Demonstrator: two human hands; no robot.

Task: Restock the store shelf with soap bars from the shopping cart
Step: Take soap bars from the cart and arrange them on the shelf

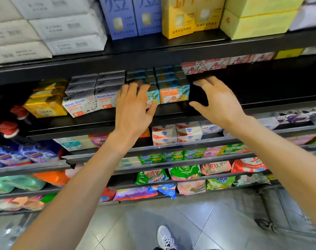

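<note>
Stacks of blue and orange soap boxes (173,91) stand on the black middle shelf (92,121). My left hand (133,109) lies over the front of the left blue stack with straight fingers touching the boxes. My right hand (218,101) hovers just right of the right blue stack, fingers spread and holding nothing, in front of a dark bare stretch of shelf. White Goat Soap boxes (81,103) and yellow soap boxes (47,103) stand further left. A wire shopping cart (261,210) is partly visible at the lower right behind my right arm.
The upper shelf carries white packs (67,26), blue boxes (117,17) and yellow boxes (188,17). Lower shelves hold more soap bars (177,134) and bagged detergents (184,172). My shoe (165,237) stands on the grey tiled floor.
</note>
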